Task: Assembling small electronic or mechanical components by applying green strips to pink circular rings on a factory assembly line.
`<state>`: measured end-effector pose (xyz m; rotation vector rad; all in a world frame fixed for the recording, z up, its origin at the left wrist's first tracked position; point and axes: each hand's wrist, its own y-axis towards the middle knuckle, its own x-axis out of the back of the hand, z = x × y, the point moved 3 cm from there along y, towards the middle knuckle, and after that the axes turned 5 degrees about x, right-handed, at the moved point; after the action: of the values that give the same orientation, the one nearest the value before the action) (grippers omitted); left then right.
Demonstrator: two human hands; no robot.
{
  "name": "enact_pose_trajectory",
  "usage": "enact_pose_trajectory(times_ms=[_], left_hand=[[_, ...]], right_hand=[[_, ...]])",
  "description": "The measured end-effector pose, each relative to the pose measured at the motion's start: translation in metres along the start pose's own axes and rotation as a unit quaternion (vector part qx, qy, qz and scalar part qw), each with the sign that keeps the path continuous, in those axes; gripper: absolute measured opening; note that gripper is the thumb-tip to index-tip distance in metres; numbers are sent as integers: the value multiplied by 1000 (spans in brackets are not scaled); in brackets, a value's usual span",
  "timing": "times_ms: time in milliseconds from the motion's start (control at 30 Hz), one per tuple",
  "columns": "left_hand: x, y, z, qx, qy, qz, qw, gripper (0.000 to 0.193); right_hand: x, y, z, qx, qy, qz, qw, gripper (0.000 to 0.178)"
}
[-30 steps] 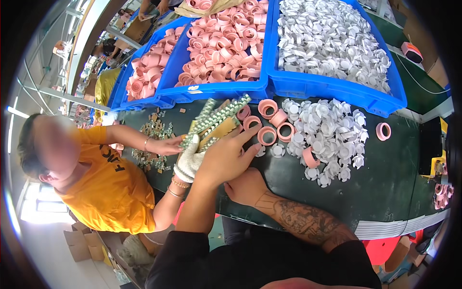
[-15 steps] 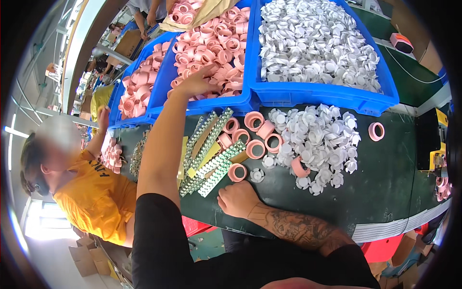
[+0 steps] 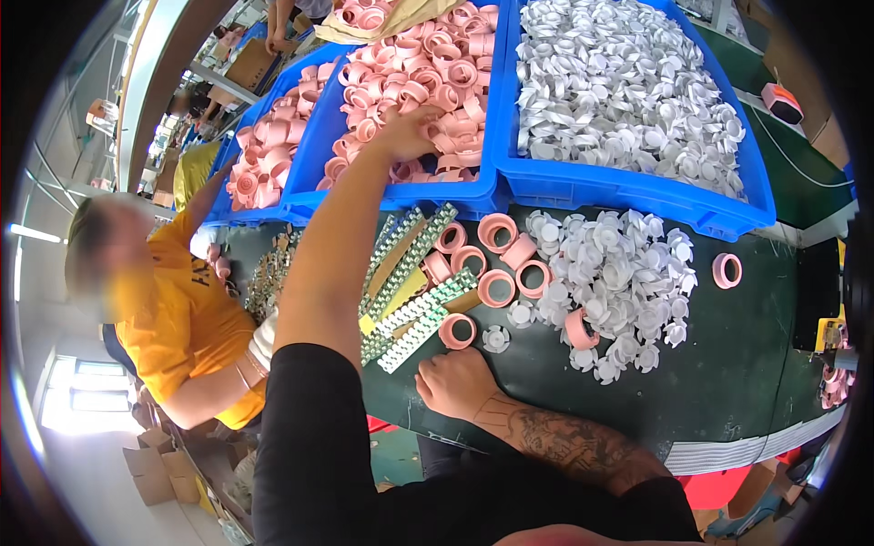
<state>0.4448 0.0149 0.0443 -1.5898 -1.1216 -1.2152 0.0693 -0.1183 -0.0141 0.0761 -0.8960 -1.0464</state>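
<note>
My left arm stretches to the middle blue bin (image 3: 401,194), which is heaped with pink plastic rings (image 3: 428,68). There my left hand (image 3: 407,136) is among the rings at the near side, fingers apart, their tips touching rings; no ring shows in its grasp. My right hand (image 3: 455,384) rests on the dark green table as a loose fist, with nothing seen in it. Just beyond it lie a loose pink ring (image 3: 457,331) and a white petal-shaped cap (image 3: 496,339). Several more rings stand farther back, beside a pile of white caps (image 3: 628,282).
Green-and-white slotted strips (image 3: 414,314) lie left of the loose rings. A bin of white caps (image 3: 637,168) stands back right, a smaller bin of pink parts (image 3: 273,150) back left. A co-worker in a yellow shirt (image 3: 196,318) works at my left. One ring (image 3: 726,270) lies far right.
My view has shifted slightly. My left hand has moved a little right among the pink rings. My right hand stays resting. The co-worker has leaned and reaches toward the left bin.
</note>
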Motion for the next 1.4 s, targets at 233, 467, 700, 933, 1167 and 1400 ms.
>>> enact_pose_trajectory(times_ms=[233,467,700,933,1167,1400], left_hand=[[5,-8,-14,77,-218,105,967,76],[0,-5,-4,104,-339,83,931,64],[15,0,-43,68,-208,198,955,93],[13,33,-14,50,-103,261,959,105],[0,16,-20,4,-246,204,947,84],[21,3,-17,33,-310,150,938,62]], right_hand=[[-5,-1,0,13,1,-6,1000,24],[-6,-1,1,14,3,-3,1000,25],[-2,0,-3,-18,-13,46,999,20],[-6,3,2,-12,11,25,1000,24],[-2,2,0,-10,5,22,1000,25],[-4,2,1,10,9,-12,1000,25]])
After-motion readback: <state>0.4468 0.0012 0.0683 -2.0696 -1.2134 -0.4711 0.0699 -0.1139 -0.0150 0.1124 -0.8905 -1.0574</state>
